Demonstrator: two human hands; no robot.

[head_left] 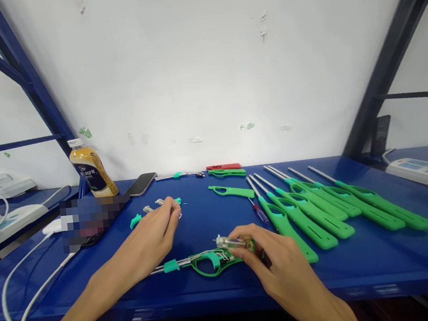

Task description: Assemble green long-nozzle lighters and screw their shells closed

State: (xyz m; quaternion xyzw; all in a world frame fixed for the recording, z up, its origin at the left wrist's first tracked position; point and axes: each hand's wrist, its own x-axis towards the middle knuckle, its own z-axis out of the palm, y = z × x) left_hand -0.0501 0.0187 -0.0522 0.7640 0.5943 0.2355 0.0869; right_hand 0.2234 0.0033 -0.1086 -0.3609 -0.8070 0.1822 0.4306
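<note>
My right hand point(274, 255) pinches a small clear lighter fuel tank point(229, 242) between thumb and fingers. Right below it lies an open green lighter shell point(206, 274), with a metal rod, thin wires and a teal trigger point(211, 259) showing; the hand covers its handle end. My left hand point(155, 232) is farther back on the left, fingers drawn together and pointing down at the table. Whatever those fingertips hold, if anything, is hidden. Close to them lie more clear fuel tanks point(148, 209) and a loose teal trigger point(135, 221).
Several green lighters point(321, 228) lie fanned out on the blue table point(200, 217) at right, beside a screwdriver point(260, 213). Loose green shell halves point(236, 192), a red shell point(224, 167) and metal rods point(177, 175) lie behind. A phone point(142, 184), bottle point(93, 169) and white cables point(35, 309) occupy the left.
</note>
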